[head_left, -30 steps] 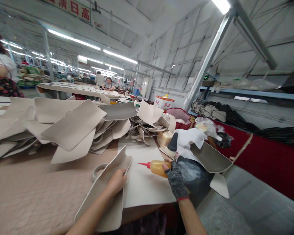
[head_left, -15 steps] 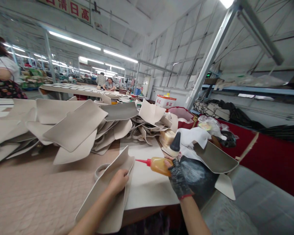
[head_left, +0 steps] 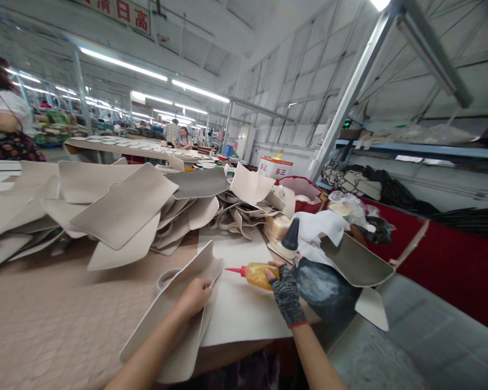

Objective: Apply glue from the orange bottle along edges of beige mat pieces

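Note:
My left hand [head_left: 196, 297] is closed on a folded beige leather panel [head_left: 179, 346], pinching its right flap near the upper edge. A ring-shaped beige handle [head_left: 166, 277] shows behind the panel. In my right hand [head_left: 282, 290], which wears a dark fingerless knitted glove, lies a glue bottle [head_left: 260, 274] with amber contents. Its red nozzle points left at the panel's edge, a short way apart from it. Beneath the bottle lies a white sheet [head_left: 244, 319] on the table.
Stacked beige panels [head_left: 126, 206] run along the table's far side. A dark cone-tipped bottle [head_left: 290, 238] stands beside a yellowish block [head_left: 277, 227]. To the right are a black rounded object [head_left: 327, 292] and a grey panel [head_left: 358, 262]. Other people work farther back.
My right hand and the glue bottle have shifted slightly left and its glove shows more from the back. My left hand keeps its hold on the panel, which has moved a little left.

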`<state>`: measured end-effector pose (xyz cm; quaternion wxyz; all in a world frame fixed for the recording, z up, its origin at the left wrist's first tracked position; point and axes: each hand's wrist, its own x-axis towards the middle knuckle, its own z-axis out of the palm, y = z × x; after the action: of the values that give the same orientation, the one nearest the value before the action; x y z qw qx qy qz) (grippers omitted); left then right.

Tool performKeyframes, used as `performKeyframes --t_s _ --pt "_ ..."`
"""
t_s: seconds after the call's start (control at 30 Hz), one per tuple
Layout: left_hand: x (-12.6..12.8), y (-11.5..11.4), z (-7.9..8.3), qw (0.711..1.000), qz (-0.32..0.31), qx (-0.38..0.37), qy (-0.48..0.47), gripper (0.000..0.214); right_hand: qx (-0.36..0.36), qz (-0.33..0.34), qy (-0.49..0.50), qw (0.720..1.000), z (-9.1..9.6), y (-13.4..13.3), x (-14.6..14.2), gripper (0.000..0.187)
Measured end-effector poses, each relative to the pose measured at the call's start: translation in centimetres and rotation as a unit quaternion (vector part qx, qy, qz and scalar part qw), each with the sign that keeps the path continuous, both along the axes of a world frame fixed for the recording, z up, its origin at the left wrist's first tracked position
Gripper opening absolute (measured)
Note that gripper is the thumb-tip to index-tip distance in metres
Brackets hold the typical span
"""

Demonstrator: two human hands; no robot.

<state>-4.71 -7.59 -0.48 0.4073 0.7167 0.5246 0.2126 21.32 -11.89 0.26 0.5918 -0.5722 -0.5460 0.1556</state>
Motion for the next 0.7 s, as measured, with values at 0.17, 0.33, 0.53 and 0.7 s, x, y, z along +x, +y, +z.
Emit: performKeyframes --t_s 0.17,0.33,0.53,0.7 --pt "0.0 -0.1 0.5 1.0 -0.007 -0.009 -0.012 0.036 -0.001 0.003 -0.011 1.0 -0.9 0.6 0.1 0.039" --pt "0.1 -0.4 0.8 1.0 0.001 -0.013 -0.014 0.036 0.005 0.013 -0.003 1.0 -1.6 1.1 0.2 0.038" --pt "0.1 -0.2 0.4 1.0 -0.007 -0.013 -0.025 0.039 -0.01 0.004 -0.014 1.0 -1.0 1.2 -0.3 0.033" --pt "0.0 -0.1 0.3 1.0 -0.009 -0.006 -0.023 0.037 -0.047 -0.019 0.023 0.998 -0.2 1.4 -0.7 0.04"
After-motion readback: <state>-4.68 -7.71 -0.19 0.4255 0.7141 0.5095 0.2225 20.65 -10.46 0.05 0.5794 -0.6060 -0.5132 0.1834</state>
